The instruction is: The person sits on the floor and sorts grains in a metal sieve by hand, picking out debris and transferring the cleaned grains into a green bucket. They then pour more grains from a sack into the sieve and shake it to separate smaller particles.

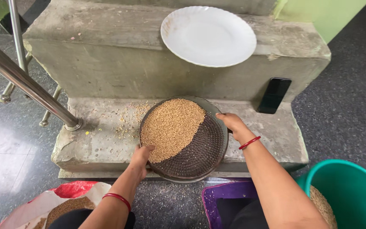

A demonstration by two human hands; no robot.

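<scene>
Grain fills the upper left half of a round, dark metal sieve [191, 148] pierced all over with small holes; the golden-brown wheat kernels [171, 127] are heaped toward the far-left rim, and the near-right half of the mesh is bare. The sieve sits tilted over the lower step of a rough grey concrete block [102, 140], its near edge overhanging the step's front.

The left hand [141, 157] clamps the near-left rim, thumb over the edge and touching the grain, fingers underneath and out of sight. The right hand [233, 124] closes on the right rim, fingers curled over its edge. Each wrist wears a thin red bangle [249, 142].

Loose husks and stray kernels [126, 121] are scattered on the step just left of the sieve. On the upper step stands a white scalloped plate [208, 36], partly overhanging the front edge, well apart from the sieve. A black rectangular phone [274, 95] leans upright against the riser, to the right of the sieve.

A polished steel railing [26, 82] slants down from the left to a foot on the lower step. On the speckled dark floor near the person, a red and white sack [70, 195] holding brown grain lies at lower left, a purple tray [225, 193] sits in the middle, and a green plastic tub [352, 191] with more grain at its edge stands at lower right.
</scene>
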